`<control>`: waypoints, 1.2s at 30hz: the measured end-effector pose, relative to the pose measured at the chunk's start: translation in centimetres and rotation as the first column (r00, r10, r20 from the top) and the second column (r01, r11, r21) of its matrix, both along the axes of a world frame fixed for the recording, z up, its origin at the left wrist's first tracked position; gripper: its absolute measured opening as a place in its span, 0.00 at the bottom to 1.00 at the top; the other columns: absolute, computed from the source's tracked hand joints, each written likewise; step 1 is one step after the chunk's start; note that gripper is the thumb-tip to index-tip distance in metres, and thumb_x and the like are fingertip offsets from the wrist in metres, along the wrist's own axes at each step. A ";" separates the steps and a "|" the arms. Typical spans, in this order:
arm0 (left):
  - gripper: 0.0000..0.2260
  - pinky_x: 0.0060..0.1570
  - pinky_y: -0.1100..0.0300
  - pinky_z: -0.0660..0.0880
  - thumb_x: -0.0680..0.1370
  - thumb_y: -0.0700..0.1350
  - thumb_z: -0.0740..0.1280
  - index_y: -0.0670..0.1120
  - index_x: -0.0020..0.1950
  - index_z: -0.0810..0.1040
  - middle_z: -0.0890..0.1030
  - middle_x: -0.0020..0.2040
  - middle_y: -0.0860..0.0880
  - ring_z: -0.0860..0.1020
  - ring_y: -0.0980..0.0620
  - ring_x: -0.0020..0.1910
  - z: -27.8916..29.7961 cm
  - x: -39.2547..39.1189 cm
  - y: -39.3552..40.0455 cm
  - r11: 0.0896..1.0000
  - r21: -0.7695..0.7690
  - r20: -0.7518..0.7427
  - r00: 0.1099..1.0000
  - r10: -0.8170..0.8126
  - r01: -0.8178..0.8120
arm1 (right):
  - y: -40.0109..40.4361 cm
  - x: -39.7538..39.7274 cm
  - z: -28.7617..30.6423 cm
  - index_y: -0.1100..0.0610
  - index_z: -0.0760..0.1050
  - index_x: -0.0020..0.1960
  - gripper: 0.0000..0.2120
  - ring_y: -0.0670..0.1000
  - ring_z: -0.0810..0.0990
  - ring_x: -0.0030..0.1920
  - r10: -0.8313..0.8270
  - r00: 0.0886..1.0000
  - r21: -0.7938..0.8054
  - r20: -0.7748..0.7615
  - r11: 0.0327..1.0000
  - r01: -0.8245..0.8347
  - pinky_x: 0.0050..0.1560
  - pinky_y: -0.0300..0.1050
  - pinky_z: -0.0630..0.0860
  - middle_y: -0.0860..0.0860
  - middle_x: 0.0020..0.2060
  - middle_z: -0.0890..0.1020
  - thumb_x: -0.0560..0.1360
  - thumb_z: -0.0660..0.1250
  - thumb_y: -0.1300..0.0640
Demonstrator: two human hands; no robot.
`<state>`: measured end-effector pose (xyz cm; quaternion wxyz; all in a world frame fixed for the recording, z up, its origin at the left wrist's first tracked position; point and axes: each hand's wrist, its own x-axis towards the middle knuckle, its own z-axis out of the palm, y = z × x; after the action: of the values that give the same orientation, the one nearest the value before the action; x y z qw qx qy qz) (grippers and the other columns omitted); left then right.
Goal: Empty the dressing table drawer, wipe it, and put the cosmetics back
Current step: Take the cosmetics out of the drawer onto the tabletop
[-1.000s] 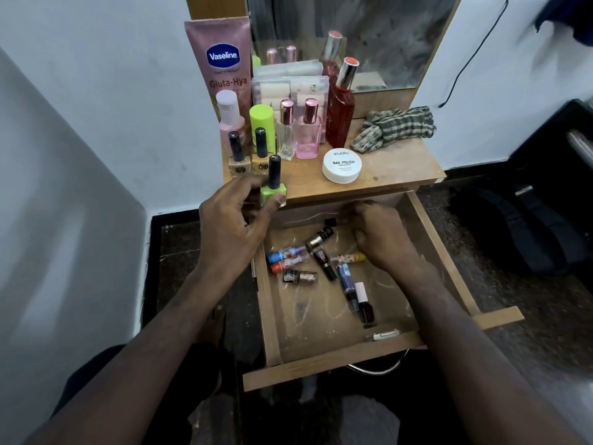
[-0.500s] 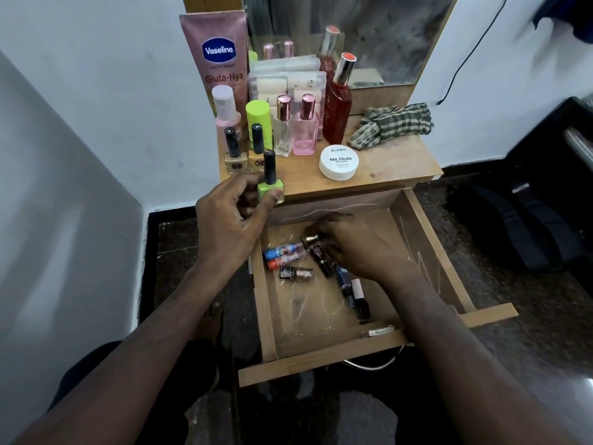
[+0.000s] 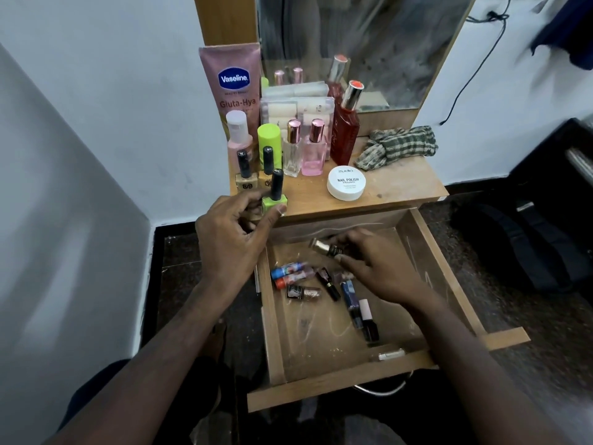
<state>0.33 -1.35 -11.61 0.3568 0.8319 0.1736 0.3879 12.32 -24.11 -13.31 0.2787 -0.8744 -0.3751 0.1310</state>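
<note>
From the head camera, the left hand (image 3: 234, 232) pinches the green nail polish bottle (image 3: 273, 200), which stands upright at the near left edge of the dressing table top (image 3: 398, 184). The right hand (image 3: 375, 268) is in the open drawer (image 3: 430, 261) and pinches a small gold-capped bottle (image 3: 324, 247) at the far side. This bottle lies about left-right. The other cosmetics lie just near and left of this hand, so I judge the right hand is nearer to them.

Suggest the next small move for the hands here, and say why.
Probably the right hand lifts the gold-capped bottle it pinches up to the tabletop, beside the green nail polish the left hand holds there; several cosmetics remain in the drawer.
</note>
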 end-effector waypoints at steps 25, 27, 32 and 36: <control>0.13 0.48 0.61 0.84 0.76 0.47 0.80 0.44 0.58 0.86 0.87 0.50 0.51 0.85 0.59 0.48 -0.8 2.3 0.3 0.999 0.033 0.047 0.999 -0.003 0.002 | 5.0 -2.5 2.7 0.52 0.82 0.59 0.09 0.52 0.87 0.51 -0.222 0.858 0.574 -0.463 0.662 0.482 0.51 0.51 0.86 0.52 0.49 0.88 0.79 0.74 0.57; 0.13 0.48 0.62 0.84 0.77 0.47 0.80 0.44 0.58 0.86 0.87 0.49 0.51 0.85 0.59 0.48 -0.8 2.5 0.3 1.000 0.030 0.049 0.999 0.006 -0.008 | 5.1 -2.3 3.2 0.49 0.82 0.55 0.06 0.45 0.86 0.49 -0.319 0.899 0.573 -0.299 0.694 0.436 0.47 0.42 0.85 0.49 0.49 0.86 0.78 0.74 0.56; 0.11 0.47 0.63 0.83 0.78 0.48 0.79 0.45 0.58 0.86 0.87 0.49 0.53 0.84 0.61 0.46 -0.7 3.0 -0.2 1.000 0.005 0.036 0.999 0.028 -0.029 | 6.8 -0.8 4.4 0.54 0.80 0.60 0.10 0.45 0.80 0.50 -0.381 0.912 0.501 0.151 0.825 0.262 0.49 0.37 0.80 0.49 0.53 0.78 0.80 0.73 0.54; 0.09 0.45 0.64 0.82 0.78 0.48 0.78 0.46 0.56 0.86 0.86 0.47 0.54 0.84 0.61 0.44 -0.5 3.4 -0.6 0.999 -0.009 0.042 0.998 0.047 -0.047 | 8.3 0.6 4.4 0.61 0.78 0.64 0.15 0.44 0.72 0.52 -0.346 0.861 0.411 0.373 0.894 0.181 0.52 0.25 0.64 0.56 0.55 0.79 0.78 0.74 0.62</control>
<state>3.77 -1.95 -12.16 0.3546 0.8178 0.1870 0.4130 12.88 -15.77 -8.92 0.3589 -0.8582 -0.3201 -0.1795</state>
